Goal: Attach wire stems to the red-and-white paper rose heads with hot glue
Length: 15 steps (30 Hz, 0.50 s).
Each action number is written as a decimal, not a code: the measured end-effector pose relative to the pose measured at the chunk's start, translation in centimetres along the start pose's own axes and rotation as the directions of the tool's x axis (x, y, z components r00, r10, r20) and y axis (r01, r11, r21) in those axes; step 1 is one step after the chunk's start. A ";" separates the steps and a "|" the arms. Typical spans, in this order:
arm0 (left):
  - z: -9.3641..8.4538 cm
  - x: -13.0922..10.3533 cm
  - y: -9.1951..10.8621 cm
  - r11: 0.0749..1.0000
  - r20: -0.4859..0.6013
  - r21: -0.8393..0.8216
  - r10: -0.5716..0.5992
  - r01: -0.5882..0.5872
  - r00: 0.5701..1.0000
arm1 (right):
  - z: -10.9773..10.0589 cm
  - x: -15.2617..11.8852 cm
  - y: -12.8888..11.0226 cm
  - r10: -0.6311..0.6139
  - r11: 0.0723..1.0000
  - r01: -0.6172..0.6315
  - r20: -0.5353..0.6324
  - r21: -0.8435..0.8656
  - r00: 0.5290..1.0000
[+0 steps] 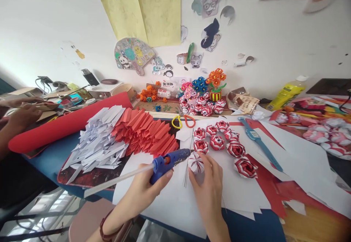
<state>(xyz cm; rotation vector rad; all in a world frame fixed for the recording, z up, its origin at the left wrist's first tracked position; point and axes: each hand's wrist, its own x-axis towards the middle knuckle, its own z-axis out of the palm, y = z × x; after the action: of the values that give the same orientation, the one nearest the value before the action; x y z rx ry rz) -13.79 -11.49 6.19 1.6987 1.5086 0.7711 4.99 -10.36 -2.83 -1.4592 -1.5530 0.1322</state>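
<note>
My left hand (149,187) is wrapped round a blue glue gun (166,163), with a long translucent glue stick (117,180) poking out of its back. The gun's dark nozzle points right, close to a red-and-white paper flower (196,162). My right hand (207,178) grips that flower between thumb and fingers, its striped underside showing. Thin wires (185,176) lie on the white paper (156,205) just left of it. Behind and to the right sit several more folded paper flowers (217,143). Whether the nozzle touches the held flower, I cannot tell.
Folded white strips (101,143) and red strips (145,132) are piled at left, beside a red roll (71,121). Scissors (183,121) lie behind. A blue watch (259,141) and paper sheets spread right, near a yellow bottle (287,93). Another person's hand (26,114) is far left.
</note>
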 end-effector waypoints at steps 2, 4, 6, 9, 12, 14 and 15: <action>-0.2 0.1 0.3 1.000 0.060 -0.011 -0.026 0.027 0.998 | 0.0 -0.1 0.0 0.029 0.999 -0.029 0.000 0.017 1.000; -0.3 0.2 0.7 0.997 0.115 -0.016 -0.072 0.075 0.991 | 0.1 -0.2 0.2 0.040 0.999 -0.040 0.004 0.029 0.999; -0.3 0.4 1.0 0.993 0.144 0.003 -0.119 0.120 0.982 | 0.1 -0.3 0.4 0.050 0.998 -0.050 0.000 0.028 0.999; -0.2 0.7 1.3 0.988 0.157 0.054 -0.154 0.147 0.976 | 0.0 -0.2 0.5 0.078 0.996 -0.077 -0.022 0.040 0.997; -0.1 0.9 1.3 0.989 0.158 0.092 -0.128 0.114 0.979 | -0.2 0.0 0.5 0.117 0.991 -0.113 -0.048 0.071 0.992; -0.1 1.0 1.2 0.992 0.143 0.108 -0.076 0.061 0.987 | -0.3 0.1 0.5 0.143 0.987 -0.139 -0.057 0.075 0.988; -0.1 1.0 1.2 0.993 0.134 0.112 -0.048 0.033 0.990 | -0.3 0.1 0.4 0.153 0.986 -0.149 -0.061 0.071 0.986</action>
<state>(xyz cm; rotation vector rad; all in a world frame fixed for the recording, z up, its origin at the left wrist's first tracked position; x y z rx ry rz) -13.06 -10.53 7.15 1.7577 1.5096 0.5483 5.54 -10.30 -2.88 -1.5138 -1.3720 0.2207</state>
